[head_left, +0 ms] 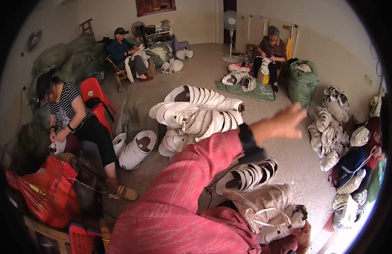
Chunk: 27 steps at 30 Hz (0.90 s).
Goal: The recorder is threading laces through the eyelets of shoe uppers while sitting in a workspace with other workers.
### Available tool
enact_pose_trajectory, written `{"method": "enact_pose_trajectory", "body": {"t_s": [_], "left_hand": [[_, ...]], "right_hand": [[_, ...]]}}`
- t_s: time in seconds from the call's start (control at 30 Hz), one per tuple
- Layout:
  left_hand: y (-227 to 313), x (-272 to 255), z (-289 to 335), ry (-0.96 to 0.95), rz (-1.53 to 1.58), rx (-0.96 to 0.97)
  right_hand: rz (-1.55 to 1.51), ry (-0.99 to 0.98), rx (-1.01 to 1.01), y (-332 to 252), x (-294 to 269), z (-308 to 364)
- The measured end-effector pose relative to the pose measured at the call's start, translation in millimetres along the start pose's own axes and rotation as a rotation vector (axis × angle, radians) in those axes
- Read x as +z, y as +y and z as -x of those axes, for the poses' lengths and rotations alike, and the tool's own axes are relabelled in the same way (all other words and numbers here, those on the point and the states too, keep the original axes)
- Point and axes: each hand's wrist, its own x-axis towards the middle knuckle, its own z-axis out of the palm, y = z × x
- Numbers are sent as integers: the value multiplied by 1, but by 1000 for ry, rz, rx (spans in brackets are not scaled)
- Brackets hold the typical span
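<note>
My left arm, in a red patterned sleeve with a black wristband (248, 142), reaches up and to the right. My left hand (282, 123) is in the air with its fingers spread, holding nothing, slightly blurred. At the lower right, my right hand (304, 236) is closed on a white shoe upper (280, 227) resting at my lap. A loose white shoelace (263, 218) loops over this upper and the flowered cloth (263, 199) beside it. Just beyond the cloth lies a row of nested white shoe uppers (251, 177) on the floor.
Large stacks of white shoe uppers (196, 114) lie ahead; more pile up along the right wall (329, 127). A green sack (303, 82) stands far right. A co-worker in stripes (71, 101) sits left near a red bag (48, 190); two others sit at the back. A fan (230, 34) stands there.
</note>
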Motion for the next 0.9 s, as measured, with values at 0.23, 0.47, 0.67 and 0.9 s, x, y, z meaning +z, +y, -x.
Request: {"method": "enact_pose_trajectory", "body": {"t_s": [0.23, 0.47, 0.67, 0.9], "left_hand": [[56, 110, 69, -1176, 33, 556], [101, 134, 67, -888, 210, 635], [135, 96, 76, -376, 27, 816], [139, -39, -31, 520, 421, 852]], "right_hand": [[9, -3, 31, 2, -2, 1], [-55, -53, -3, 2, -2, -1], [11, -25, -1, -1, 1, 5], [469, 90, -101, 3, -14, -7]]}}
